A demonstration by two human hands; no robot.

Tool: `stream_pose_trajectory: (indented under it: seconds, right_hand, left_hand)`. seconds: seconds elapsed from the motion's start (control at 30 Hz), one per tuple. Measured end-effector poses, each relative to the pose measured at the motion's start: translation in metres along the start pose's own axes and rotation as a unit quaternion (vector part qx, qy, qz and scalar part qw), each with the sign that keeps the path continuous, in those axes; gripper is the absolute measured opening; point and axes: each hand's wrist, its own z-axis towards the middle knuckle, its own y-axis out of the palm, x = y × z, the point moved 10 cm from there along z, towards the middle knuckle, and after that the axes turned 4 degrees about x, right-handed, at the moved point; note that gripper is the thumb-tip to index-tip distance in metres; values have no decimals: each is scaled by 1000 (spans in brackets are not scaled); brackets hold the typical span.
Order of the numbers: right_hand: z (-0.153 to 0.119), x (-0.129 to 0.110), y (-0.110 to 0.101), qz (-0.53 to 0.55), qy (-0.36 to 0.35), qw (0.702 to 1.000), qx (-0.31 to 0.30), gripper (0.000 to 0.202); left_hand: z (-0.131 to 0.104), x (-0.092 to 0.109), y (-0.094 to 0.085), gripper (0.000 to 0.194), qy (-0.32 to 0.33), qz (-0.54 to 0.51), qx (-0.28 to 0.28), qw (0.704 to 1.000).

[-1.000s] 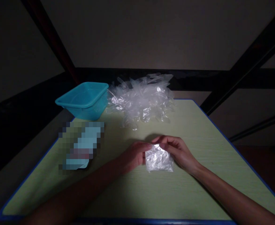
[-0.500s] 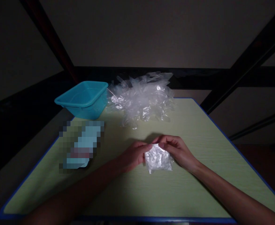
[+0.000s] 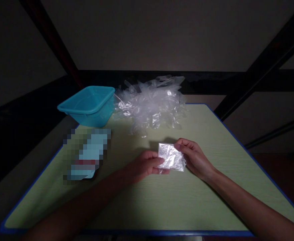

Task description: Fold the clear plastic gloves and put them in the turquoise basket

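Left hand (image 3: 148,165) pinching plastic packet (image 3: 172,156) at left edge; right hand (image 3: 195,157) gripping its upper right corner. Packet over table (image 3: 207,197), nearer than plastic heap (image 3: 153,100). Step: apparently neatening folds; calls for steady two-handed pinch.

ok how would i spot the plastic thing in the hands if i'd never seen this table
Find the pale green table with the blue edge. Near its middle, on the wearer's side of the loose plastic heap, the left hand and right hand hold a shiny plastic packet. Unlike that ragged, spread-out heap, it is small, flat and roughly square.
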Motion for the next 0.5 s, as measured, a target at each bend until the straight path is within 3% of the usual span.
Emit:
stream_pose_trajectory:
  seconds: [0.3, 0.5]
  right_hand:
    - [-2, 3, 12, 4, 3, 998, -68, 24]
    - [-3, -2, 16, -7, -26, 994, -110, 32]
  left_hand:
    - [1, 6, -5, 41, 25, -1, 33, 999]
    - [2, 8, -2, 35, 45, 4, 12, 999]
